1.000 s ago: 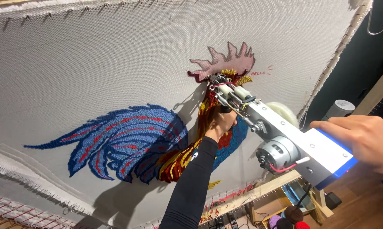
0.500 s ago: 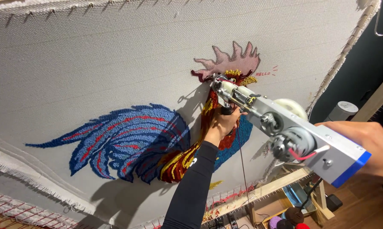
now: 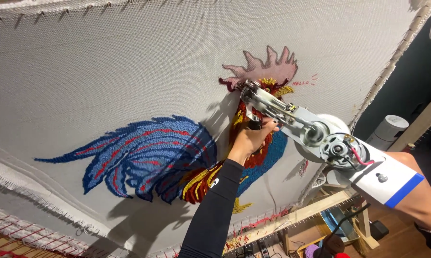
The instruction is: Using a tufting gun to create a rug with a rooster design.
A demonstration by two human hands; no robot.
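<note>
— At the rooster's neck, what are the fingers doing?

— The left hand, in a black sleeve, has its fingers curled together around a dark front grip under the tufting gun. They are clamped on it, close against the cloth.

— And the other hand?

— The right hand sits behind the gun's white rear housing with the blue stripe. Only the wrist and the back of the hand show, so I cannot tell how its fingers lie, though the gun's rear end rests against it.

— Where is the gun itself?

— It slants from lower right up to upper left. Its metal nose touches the stretched grey backing cloth just below the pink comb, beside a small yellow patch. The bare motor and gears, with a red wire, sit midway along the body.

— What is on the cloth?

— A tufted rooster: blue tail feathers with red streaks sweeping left, a dark red and yellow neck under the left hand, a blue breast to the right of it. Small red marks are drawn just right of the comb.

— And around that?

— The cloth is pinned on a wooden frame, whose lower bar runs beneath the gun. A frayed white edge hangs at lower left. A pale yarn cone stands beyond the right edge, and below the frame lie dark and purple yarn balls on a wooden floor.
</note>
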